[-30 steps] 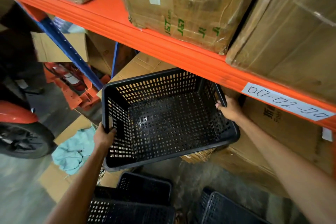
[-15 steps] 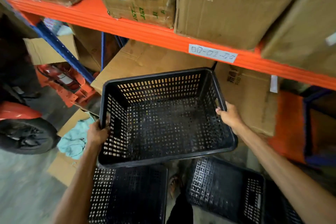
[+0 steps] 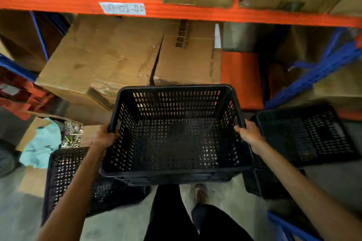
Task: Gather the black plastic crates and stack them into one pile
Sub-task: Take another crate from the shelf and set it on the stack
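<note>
I hold an empty black perforated crate [image 3: 176, 139] in the air in front of me. My left hand [image 3: 101, 137] grips its left rim and my right hand [image 3: 248, 135] grips its right rim. On the floor at lower left lies a second black crate [image 3: 66, 178], partly hidden under my left arm and the held crate. A third black crate [image 3: 305, 135] sits on the floor at the right, tilted, with another dark crate part [image 3: 262, 184] below it.
An orange shelf beam [image 3: 195, 13] with a white label [image 3: 122, 8] runs across the top, loaded with cardboard boxes. More boxes [image 3: 109, 60] fill the floor level behind the crate. A teal cloth [image 3: 39, 146] lies at left. Blue rack posts [image 3: 321, 76] stand at right. My legs [image 3: 176, 213] stand on concrete.
The crate has come off the boxes under the shelf and moved down and towards me. My view has swung right, and the floor crates now show on both sides.
</note>
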`<state>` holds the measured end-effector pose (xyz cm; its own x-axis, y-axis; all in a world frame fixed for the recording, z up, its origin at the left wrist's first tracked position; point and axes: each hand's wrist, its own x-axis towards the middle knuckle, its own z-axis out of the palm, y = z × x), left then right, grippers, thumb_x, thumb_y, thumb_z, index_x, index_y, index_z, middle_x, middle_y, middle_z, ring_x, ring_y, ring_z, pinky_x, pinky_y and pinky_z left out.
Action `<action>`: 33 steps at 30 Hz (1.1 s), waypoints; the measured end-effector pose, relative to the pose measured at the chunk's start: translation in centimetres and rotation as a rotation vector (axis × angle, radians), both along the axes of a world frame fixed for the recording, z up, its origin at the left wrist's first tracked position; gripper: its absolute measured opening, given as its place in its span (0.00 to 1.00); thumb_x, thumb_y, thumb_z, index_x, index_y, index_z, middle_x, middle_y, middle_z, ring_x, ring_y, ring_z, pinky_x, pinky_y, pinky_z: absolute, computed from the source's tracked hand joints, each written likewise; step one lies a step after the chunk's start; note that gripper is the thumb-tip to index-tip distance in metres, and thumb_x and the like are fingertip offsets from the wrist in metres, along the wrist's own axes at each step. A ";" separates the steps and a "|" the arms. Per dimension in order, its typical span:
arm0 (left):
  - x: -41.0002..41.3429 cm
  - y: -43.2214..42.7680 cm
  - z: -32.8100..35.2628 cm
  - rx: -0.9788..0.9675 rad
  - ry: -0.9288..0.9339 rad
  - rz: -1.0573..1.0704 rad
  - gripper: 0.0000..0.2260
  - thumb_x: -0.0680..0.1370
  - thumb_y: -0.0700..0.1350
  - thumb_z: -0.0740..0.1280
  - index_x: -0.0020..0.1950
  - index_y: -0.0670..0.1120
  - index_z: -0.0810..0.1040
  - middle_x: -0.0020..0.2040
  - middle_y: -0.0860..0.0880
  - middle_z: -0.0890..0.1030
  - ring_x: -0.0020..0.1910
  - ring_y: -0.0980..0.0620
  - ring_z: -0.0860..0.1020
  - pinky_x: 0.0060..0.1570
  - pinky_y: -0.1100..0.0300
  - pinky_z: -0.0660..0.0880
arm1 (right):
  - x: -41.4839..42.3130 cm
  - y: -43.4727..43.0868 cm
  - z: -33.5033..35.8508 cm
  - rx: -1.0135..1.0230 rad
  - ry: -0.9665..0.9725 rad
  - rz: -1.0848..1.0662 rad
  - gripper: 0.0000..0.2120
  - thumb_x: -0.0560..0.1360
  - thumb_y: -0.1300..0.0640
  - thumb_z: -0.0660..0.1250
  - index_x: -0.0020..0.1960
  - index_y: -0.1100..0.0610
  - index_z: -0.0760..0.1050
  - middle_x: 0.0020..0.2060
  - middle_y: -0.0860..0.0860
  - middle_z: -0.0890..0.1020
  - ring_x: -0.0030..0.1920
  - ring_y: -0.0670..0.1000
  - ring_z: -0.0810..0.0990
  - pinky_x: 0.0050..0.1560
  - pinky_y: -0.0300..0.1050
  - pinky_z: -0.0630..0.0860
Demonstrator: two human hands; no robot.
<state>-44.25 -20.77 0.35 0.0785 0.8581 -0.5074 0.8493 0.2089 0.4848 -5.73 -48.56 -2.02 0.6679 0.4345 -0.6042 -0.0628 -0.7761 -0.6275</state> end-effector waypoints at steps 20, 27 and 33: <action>8.7 -7.7 -31.8 -0.180 0.130 -0.191 0.16 0.76 0.41 0.67 0.64 0.44 0.76 0.54 0.39 0.82 0.51 0.40 0.81 0.51 0.45 0.80 | 4.4 -10.9 -30.2 -0.274 -0.051 -0.169 0.24 0.79 0.40 0.56 0.69 0.53 0.73 0.60 0.60 0.80 0.60 0.63 0.78 0.58 0.55 0.73; 9.5 -6.8 -33.9 -0.014 0.144 -0.192 0.14 0.76 0.41 0.67 0.60 0.38 0.76 0.52 0.35 0.82 0.51 0.35 0.81 0.49 0.45 0.77 | 4.7 -9.5 -32.8 -0.234 -0.170 -0.179 0.25 0.80 0.43 0.56 0.70 0.58 0.71 0.62 0.64 0.78 0.62 0.66 0.75 0.61 0.55 0.71; 9.5 -7.1 -35.1 0.006 0.132 -0.176 0.15 0.76 0.41 0.67 0.61 0.38 0.76 0.54 0.35 0.82 0.54 0.35 0.80 0.50 0.44 0.78 | 4.9 -9.4 -33.8 -0.265 -0.259 -0.102 0.30 0.81 0.42 0.53 0.74 0.61 0.63 0.64 0.66 0.75 0.65 0.67 0.73 0.64 0.57 0.69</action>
<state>-34.73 -27.88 -34.76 0.1608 0.8401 -0.5181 0.9288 0.0488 0.3674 -0.79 -58.00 -35.86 0.8448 0.2093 -0.4925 -0.0136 -0.9117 -0.4107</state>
